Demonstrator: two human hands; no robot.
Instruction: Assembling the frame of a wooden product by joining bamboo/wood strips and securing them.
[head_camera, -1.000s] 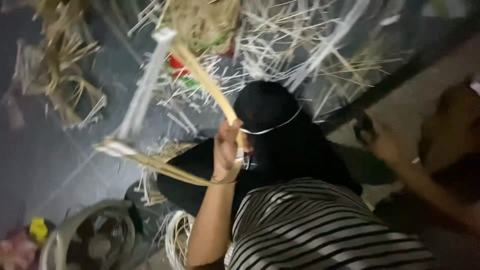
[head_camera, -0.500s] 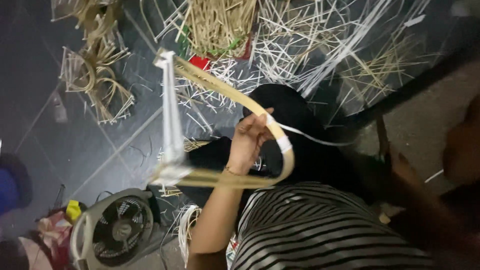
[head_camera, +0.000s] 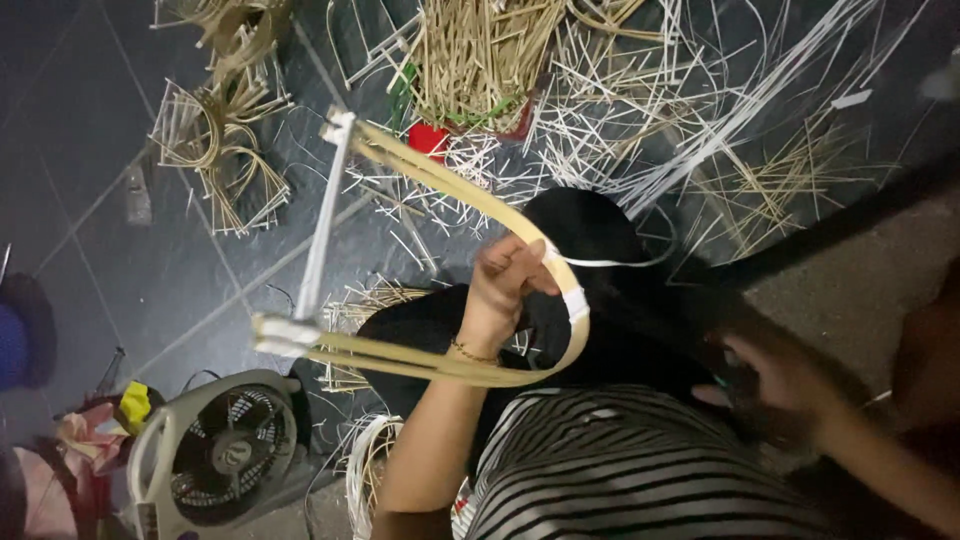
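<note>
Dark tiled floor (head_camera: 120, 250) is lying strewn with pale cane strips (head_camera: 640, 130) while the left hand (head_camera: 505, 285) is gripping one bent cane hoop (head_camera: 470, 200) at frame centre, the blurred right hand (head_camera: 775, 385) clenching something dark I cannot identify, one fan (head_camera: 215, 455) sitting lower left.

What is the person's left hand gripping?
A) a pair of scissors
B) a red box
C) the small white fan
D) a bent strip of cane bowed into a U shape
D: the left hand closes around the bent cane strip near its curve, well above the fan on the floor.
</note>
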